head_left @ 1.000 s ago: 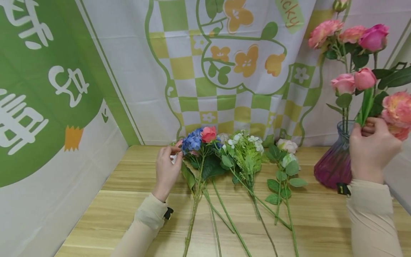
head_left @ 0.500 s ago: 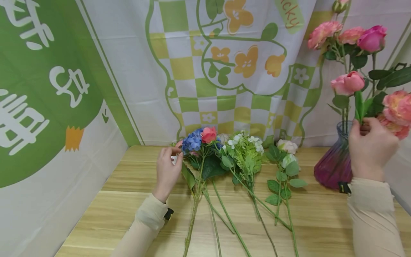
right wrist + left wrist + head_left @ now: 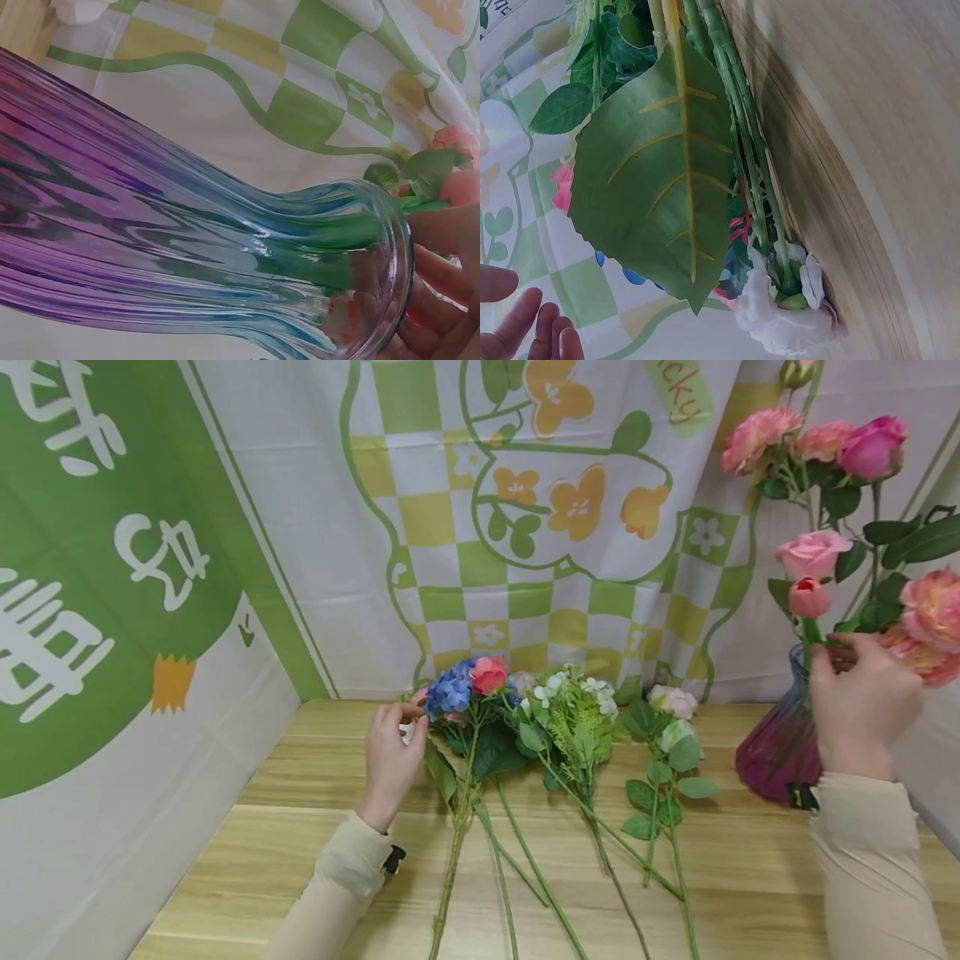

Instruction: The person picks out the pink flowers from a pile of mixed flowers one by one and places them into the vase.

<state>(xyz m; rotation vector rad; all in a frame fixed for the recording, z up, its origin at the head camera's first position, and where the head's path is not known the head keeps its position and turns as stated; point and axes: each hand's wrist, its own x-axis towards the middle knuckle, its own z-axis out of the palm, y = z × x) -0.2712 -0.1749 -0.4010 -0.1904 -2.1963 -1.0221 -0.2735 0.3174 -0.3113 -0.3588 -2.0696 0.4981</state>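
At the mouth of a purple-blue glass vase (image 3: pixel 780 739), my right hand (image 3: pixel 866 706) pinches the green stem of a coral-pink tulip (image 3: pixel 810 597). The right wrist view has the fingers beside the clear rim of the vase (image 3: pixel 135 225), with green stems showing through the glass. My left hand (image 3: pixel 393 756) is by a blue hydrangea (image 3: pixel 450 687) at the left end of the laid-out flowers. Its thumb and fingers (image 3: pixel 521 319) are apart with nothing between them in the left wrist view, where a broad green leaf (image 3: pixel 656 172) fills the middle.
Pink roses (image 3: pixel 813 553), peony-like blooms (image 3: pixel 933 610) and a magenta rose (image 3: pixel 873 447) rise from the vase. On the wooden table (image 3: pixel 285 843) lie a coral rose (image 3: pixel 487 674), white-flowered greenery (image 3: pixel 577 727) and pale roses (image 3: pixel 671 702), stems toward the front. A printed cloth (image 3: pixel 555 602) hangs behind.
The tulip has moved left and down, its bud now below the pink rose at the vase's mouth. My right hand has shifted slightly left with it. The left hand has hardly moved.
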